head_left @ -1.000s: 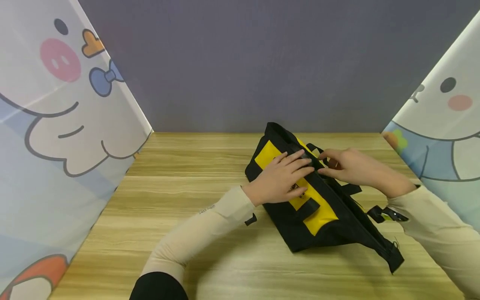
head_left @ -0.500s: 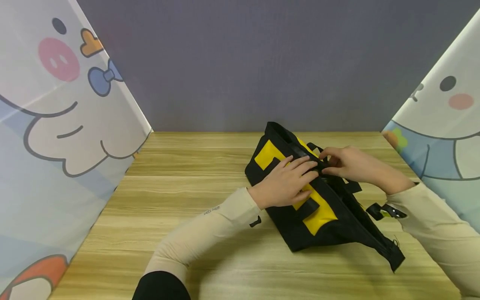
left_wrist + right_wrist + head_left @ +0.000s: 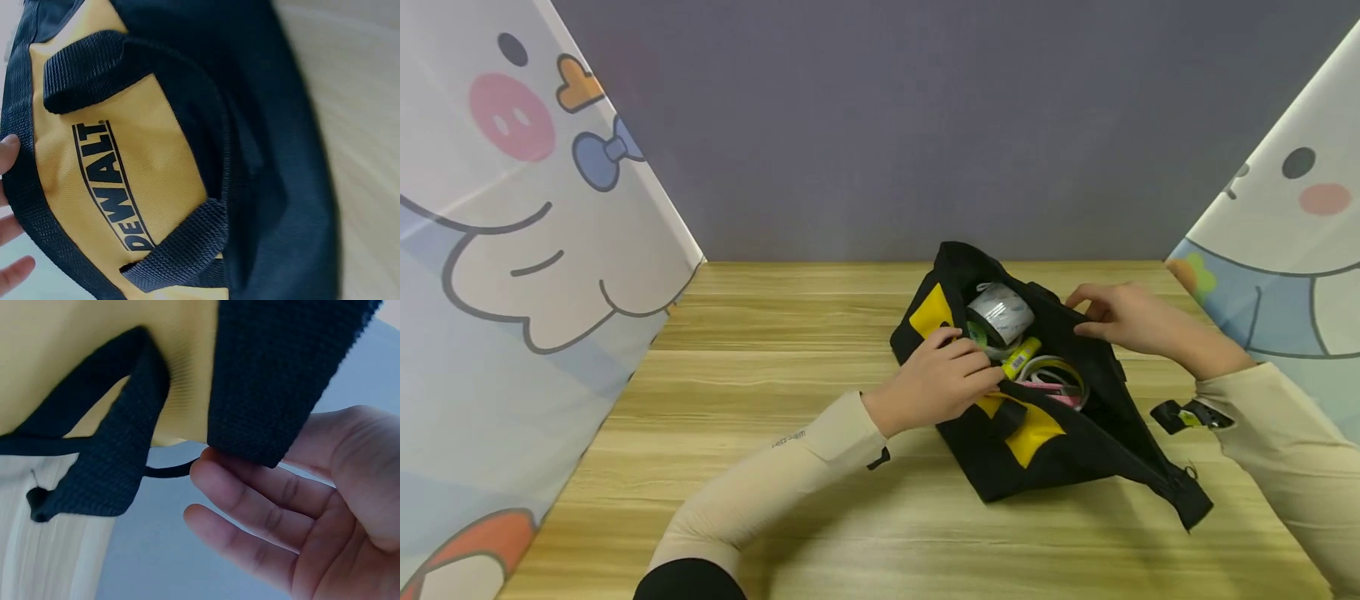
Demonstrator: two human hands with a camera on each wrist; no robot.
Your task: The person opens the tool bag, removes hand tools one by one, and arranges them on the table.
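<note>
Bag mouth (image 3: 1105,367) wider, left fingers (image 3: 973,365) gripping near edge (image 3: 31,212), right fingers (image 3: 250,499) pinching far edge (image 3: 269,375)

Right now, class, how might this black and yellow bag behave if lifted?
The bag would probably sag and flex, as its fabric bends in curves. Its load may shift, since a shiny roll and yellow tube lie inside. Tipped, it could spill, because its mouth is open.
</note>
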